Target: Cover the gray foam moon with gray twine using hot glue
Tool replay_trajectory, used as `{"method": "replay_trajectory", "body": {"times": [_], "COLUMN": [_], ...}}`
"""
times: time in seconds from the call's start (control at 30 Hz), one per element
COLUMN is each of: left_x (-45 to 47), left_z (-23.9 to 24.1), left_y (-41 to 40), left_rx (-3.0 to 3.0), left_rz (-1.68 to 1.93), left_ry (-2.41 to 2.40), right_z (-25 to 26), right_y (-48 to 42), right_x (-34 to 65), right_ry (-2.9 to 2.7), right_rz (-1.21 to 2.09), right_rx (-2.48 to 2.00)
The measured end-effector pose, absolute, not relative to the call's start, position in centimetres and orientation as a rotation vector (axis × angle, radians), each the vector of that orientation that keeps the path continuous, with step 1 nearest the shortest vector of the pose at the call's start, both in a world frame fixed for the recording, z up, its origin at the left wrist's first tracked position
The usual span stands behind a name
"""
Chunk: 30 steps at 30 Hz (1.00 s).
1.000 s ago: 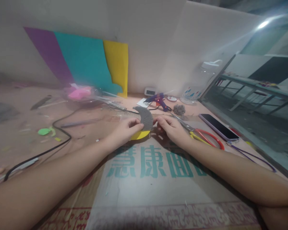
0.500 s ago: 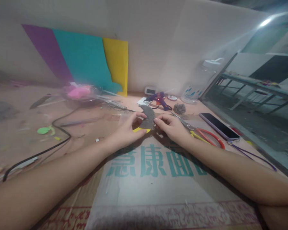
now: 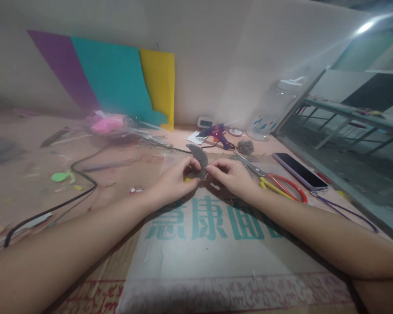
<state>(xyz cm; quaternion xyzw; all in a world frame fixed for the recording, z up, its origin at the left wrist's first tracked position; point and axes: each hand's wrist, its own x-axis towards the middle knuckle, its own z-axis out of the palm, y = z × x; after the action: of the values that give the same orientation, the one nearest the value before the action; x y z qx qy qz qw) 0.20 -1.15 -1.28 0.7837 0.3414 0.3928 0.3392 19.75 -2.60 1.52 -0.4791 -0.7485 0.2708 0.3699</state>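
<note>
Both my hands meet above a flattened cardboard sheet (image 3: 203,244) with teal printed characters. My left hand (image 3: 175,179) and my right hand (image 3: 231,174) each pinch a grey curved piece (image 3: 199,157), a crescent-like shape with a ribbed surface, held upright between them. A sliver of a yellow piece (image 3: 187,179) shows under my left fingers. Both hands have their fingers closed on the grey piece.
Red and yellow scissors (image 3: 277,185) and a dark phone (image 3: 299,171) lie to the right. A blue glue gun (image 3: 218,135) rests behind the hands. Purple, teal and yellow sheets (image 3: 118,83) lean on the wall. A black cable (image 3: 75,183) crosses the left side, near green scraps (image 3: 60,177).
The grey piece has been turned and drawn in closer between my fingers; less of it shows now. The yellow piece beneath is almost covered. My hands have moved closer together.
</note>
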Motion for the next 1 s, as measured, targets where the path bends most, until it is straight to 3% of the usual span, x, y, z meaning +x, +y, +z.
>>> {"method": "replay_trajectory", "body": {"times": [0.47,1.0], "left_x": [0.2,0.2], "left_z": [-0.3,-1.0], "left_y": [-2.0,0.0], "left_rx": [1.884,1.624], "left_rz": [0.981,1.256], "left_ry": [0.907,1.0], "right_z": [1.5,0.1], "right_y": [-2.5,-1.3], "right_x": [20.0,20.5], "right_ry": [-1.831,-1.739], "right_rz": [0.811,0.835], "right_rx": [-1.235,-1.078]}}
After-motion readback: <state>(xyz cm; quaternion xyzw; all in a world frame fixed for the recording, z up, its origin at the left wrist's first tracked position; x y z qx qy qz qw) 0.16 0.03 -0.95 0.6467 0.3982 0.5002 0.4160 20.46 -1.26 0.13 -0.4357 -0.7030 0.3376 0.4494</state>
